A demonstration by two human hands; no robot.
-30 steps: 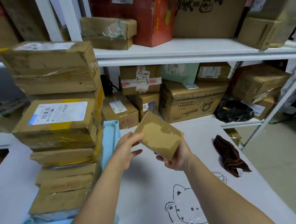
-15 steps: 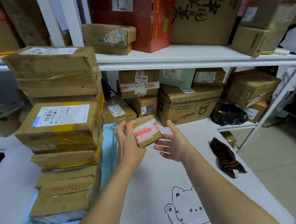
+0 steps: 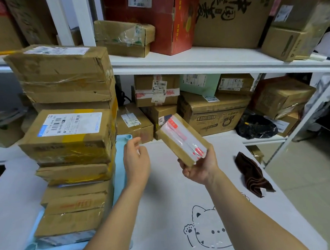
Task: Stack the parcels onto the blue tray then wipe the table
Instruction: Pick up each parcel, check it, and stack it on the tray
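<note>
- A tall stack of brown cardboard parcels (image 3: pixel 69 135) hides most of the light blue plastic tray (image 3: pixel 120 167).
- The right hand (image 3: pixel 199 168) grips a small brown red-taped parcel (image 3: pixel 182 139), tilted above the white worktop (image 3: pixel 165 203).
- The left hand (image 3: pixel 136 162) hangs released beside the tray's edge.
- A dark brown cloth (image 3: pixel 251 173) lies crumpled at right.
- The parcel's red print looks too blurred to read.

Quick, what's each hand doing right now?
Left hand: open, holding nothing.
Right hand: grips a small taped parcel.
</note>
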